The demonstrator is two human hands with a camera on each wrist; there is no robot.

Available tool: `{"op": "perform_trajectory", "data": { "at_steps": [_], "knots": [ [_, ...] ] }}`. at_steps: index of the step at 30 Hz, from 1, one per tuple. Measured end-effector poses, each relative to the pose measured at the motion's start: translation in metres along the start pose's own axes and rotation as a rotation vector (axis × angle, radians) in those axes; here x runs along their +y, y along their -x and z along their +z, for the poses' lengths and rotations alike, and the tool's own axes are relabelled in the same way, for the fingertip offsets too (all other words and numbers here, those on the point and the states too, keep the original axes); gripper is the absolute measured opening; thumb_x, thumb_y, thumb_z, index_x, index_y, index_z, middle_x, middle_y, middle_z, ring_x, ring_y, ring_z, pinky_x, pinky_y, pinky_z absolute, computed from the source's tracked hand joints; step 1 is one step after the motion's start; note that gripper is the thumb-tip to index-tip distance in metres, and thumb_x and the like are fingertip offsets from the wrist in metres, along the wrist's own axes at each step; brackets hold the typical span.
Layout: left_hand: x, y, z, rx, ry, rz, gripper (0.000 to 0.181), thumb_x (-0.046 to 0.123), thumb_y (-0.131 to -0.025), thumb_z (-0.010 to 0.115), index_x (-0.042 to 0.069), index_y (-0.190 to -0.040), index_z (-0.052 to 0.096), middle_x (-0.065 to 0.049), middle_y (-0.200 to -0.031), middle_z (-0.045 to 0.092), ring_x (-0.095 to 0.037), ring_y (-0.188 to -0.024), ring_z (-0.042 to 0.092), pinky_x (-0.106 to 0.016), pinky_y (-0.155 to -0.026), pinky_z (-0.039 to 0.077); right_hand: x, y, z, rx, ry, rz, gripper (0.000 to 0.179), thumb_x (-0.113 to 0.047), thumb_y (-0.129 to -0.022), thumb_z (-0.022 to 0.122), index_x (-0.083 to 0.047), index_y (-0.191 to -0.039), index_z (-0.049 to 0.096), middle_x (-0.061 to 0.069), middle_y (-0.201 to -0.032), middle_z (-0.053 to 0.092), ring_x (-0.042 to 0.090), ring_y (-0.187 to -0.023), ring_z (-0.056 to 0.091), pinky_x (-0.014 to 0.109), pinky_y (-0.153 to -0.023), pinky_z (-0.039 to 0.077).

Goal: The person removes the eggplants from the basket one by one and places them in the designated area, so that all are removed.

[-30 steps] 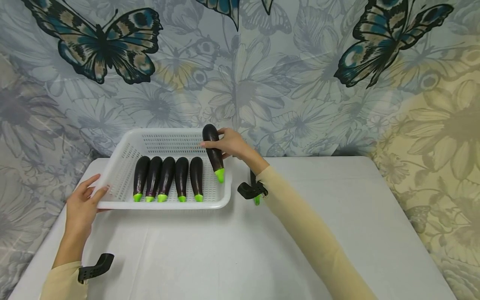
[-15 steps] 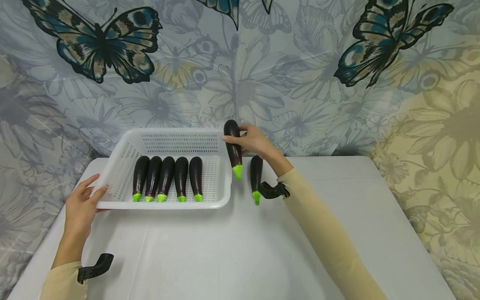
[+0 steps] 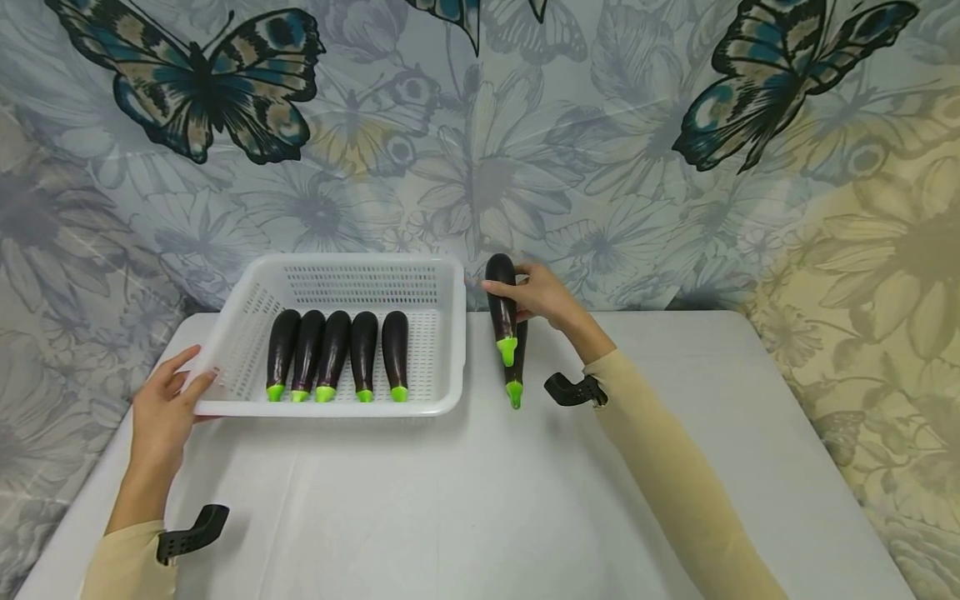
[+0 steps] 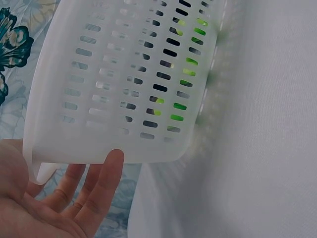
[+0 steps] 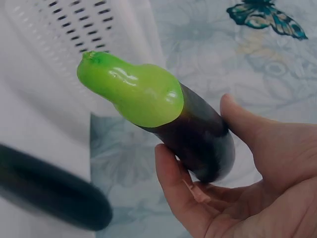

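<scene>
From the head camera, with twelve o'clock toward the wall, the right hand (image 3: 546, 297) grasps a glossy dark-purple eggplant with a bright green cap (image 3: 504, 318) between thumb and fingers. The hand sits at the eggplant's three o'clock; the rounded end points to twelve and the cap to six. A second dark-purple, green-capped eggplant (image 3: 520, 354) is partly hidden behind it toward five o'clock; the right-wrist view shows the two apart.

The left hand (image 3: 167, 408), between eight and nine o'clock from the held eggplant, grips the left end of a white perforated plastic basket (image 3: 330, 409), thumb over the rim and fingers below. Inside, five upright-looking dark-purple eggplants with green caps (image 3: 333, 354) form a row, caps toward six.

The basket's right edge is near the held eggplant at nine o'clock, with a strip of white cloth-covered tabletop (image 3: 465, 508) between. Perforated floor shows at three o'clock of the row. The tabletop's far edge meets the floral, butterfly-printed wall fabric (image 3: 517, 175) at twelve; its bare surface spreads widely from three o'clock round to seven.
</scene>
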State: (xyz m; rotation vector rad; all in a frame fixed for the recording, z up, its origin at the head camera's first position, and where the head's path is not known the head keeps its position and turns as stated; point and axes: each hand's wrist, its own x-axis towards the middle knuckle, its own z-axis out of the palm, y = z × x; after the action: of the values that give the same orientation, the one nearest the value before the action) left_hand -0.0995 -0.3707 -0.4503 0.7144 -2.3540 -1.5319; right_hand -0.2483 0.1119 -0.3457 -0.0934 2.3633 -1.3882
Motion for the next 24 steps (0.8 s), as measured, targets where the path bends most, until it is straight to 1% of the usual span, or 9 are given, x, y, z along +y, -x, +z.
{"op": "perform_trajectory", "data": {
  "at_steps": [3, 8, 11, 15, 17, 18, 19, 21, 24],
  "knots": [
    [-0.015, -0.011, -0.001, 0.007, -0.001, 0.0, 0.056, 0.037, -0.092, 0.068, 0.035, -0.144, 0.049, -0.001, -0.127, 0.058, 0.0, -0.088, 0.057, -0.02, -0.056, 0.056, 0.01, 0.001, -0.003, 0.0, 0.005, 0.014, 0.085, -0.041, -0.093, 0.066, 0.002, -0.152, 0.023, 0.024, -0.126, 0.055, 0.035, -0.106, 0.062, 0.04, -0.084, 0.057],
    [-0.032, -0.023, -0.003, -0.009, 0.005, 0.021, 0.058, 0.04, -0.091, 0.069, 0.038, -0.144, 0.048, 0.005, -0.123, 0.057, 0.002, -0.087, 0.058, -0.02, -0.055, 0.055, 0.027, 0.001, -0.008, -0.007, -0.014, 0.031, 0.086, -0.04, -0.093, 0.065, 0.001, -0.154, 0.019, 0.026, -0.128, 0.054, 0.038, -0.109, 0.061, 0.042, -0.086, 0.056],
    [-0.025, -0.018, -0.003, -0.012, 0.039, 0.013, 0.057, 0.037, -0.09, 0.07, 0.037, -0.143, 0.049, 0.005, -0.12, 0.058, 0.0, -0.087, 0.059, -0.021, -0.054, 0.055, 0.039, 0.002, -0.011, 0.001, -0.015, 0.051, 0.089, -0.041, -0.093, 0.065, 0.0, -0.155, 0.016, 0.027, -0.132, 0.05, 0.039, -0.111, 0.059, 0.043, -0.086, 0.056],
    [-0.004, -0.004, 0.0, 0.0, 0.024, -0.009, 0.056, 0.036, -0.092, 0.068, 0.035, -0.144, 0.048, 0.002, -0.122, 0.058, -0.001, -0.087, 0.058, -0.02, -0.056, 0.055, 0.056, 0.003, -0.012, 0.015, 0.016, 0.076, 0.091, -0.043, -0.093, 0.066, -0.001, -0.155, 0.015, 0.028, -0.142, 0.041, 0.039, -0.115, 0.057, 0.042, -0.086, 0.056],
    [0.004, 0.0, 0.001, -0.002, 0.016, -0.016, 0.056, 0.035, -0.093, 0.067, 0.033, -0.146, 0.047, -0.002, -0.125, 0.058, -0.002, -0.087, 0.058, -0.02, -0.057, 0.056, 0.063, 0.004, -0.013, 0.027, 0.03, 0.087, 0.092, -0.044, -0.092, 0.066, -0.002, -0.156, 0.015, 0.029, -0.142, 0.042, 0.039, -0.115, 0.057, 0.042, -0.085, 0.056],
    [0.007, 0.003, 0.001, -0.01, 0.01, -0.014, 0.056, 0.036, -0.094, 0.066, 0.033, -0.146, 0.046, 0.0, -0.125, 0.058, -0.001, -0.088, 0.057, -0.02, -0.058, 0.056, 0.066, 0.004, -0.013, 0.033, 0.038, 0.089, 0.092, -0.044, -0.092, 0.067, -0.003, -0.156, 0.014, 0.029, -0.14, 0.043, 0.039, -0.114, 0.058, 0.041, -0.084, 0.057],
    [0.008, 0.004, 0.001, -0.013, 0.02, -0.008, 0.057, 0.035, -0.093, 0.067, 0.033, -0.146, 0.046, 0.002, -0.122, 0.059, 0.0, -0.087, 0.058, -0.02, -0.057, 0.055, 0.069, 0.005, -0.013, 0.037, 0.043, 0.09, 0.093, -0.044, -0.092, 0.067, -0.003, -0.156, 0.014, 0.029, -0.139, 0.045, 0.039, -0.114, 0.058, 0.041, -0.083, 0.057],
    [0.009, 0.004, 0.001, -0.02, 0.02, -0.006, 0.057, 0.036, -0.093, 0.067, 0.032, -0.147, 0.046, 0.0, -0.124, 0.059, -0.002, -0.088, 0.058, -0.02, -0.058, 0.056, 0.073, 0.006, -0.014, 0.042, 0.05, 0.09, 0.095, -0.044, -0.091, 0.067, -0.003, -0.156, 0.012, 0.029, -0.134, 0.048, 0.038, -0.113, 0.059, 0.04, -0.082, 0.057],
    [0.002, 0.001, 0.0, -0.011, 0.012, -0.006, 0.057, 0.038, -0.092, 0.067, 0.035, -0.146, 0.047, 0.003, -0.123, 0.058, 0.0, -0.087, 0.058, -0.02, -0.057, 0.056, 0.079, 0.007, -0.014, 0.037, 0.051, 0.095, 0.096, -0.044, -0.091, 0.068, -0.002, -0.156, 0.011, 0.03, -0.13, 0.05, 0.037, -0.109, 0.06, 0.04, -0.081, 0.058]
  ]
}}
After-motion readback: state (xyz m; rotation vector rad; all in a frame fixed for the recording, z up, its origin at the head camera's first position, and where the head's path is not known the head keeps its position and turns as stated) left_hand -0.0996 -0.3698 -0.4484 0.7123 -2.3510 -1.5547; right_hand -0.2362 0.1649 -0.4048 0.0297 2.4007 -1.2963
